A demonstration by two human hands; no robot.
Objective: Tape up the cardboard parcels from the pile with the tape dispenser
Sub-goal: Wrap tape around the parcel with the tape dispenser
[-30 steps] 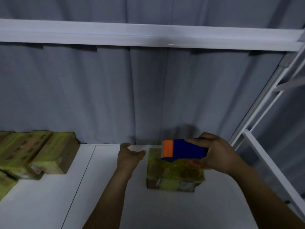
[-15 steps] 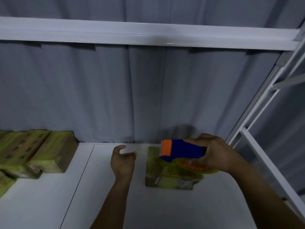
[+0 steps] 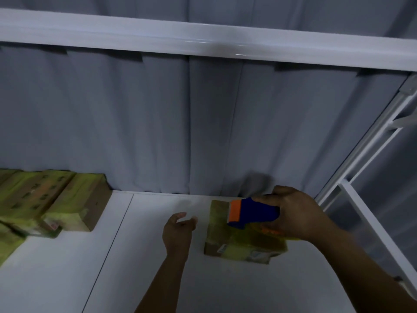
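Note:
A cardboard parcel [image 3: 228, 240] wrapped in yellowish tape lies on the white table [image 3: 158, 279], right of centre. My right hand [image 3: 295, 215] grips a blue tape dispenser [image 3: 255, 212] with an orange front, held just above the parcel's top. Its tape roll is mostly hidden under my hand. My left hand [image 3: 178, 231] hovers to the left of the parcel with loosely curled fingers, holding nothing and not touching the parcel.
A pile of taped cardboard parcels [image 3: 45, 199] sits at the table's far left. A grey curtain [image 3: 203, 132] hangs behind the table. A white shelf beam [image 3: 203, 44] runs overhead and a white metal frame [image 3: 365, 199] stands at the right.
My left hand has drawn back from the parcel's left edge and sits lower. The dispenser has stayed over the parcel, shifting slightly.

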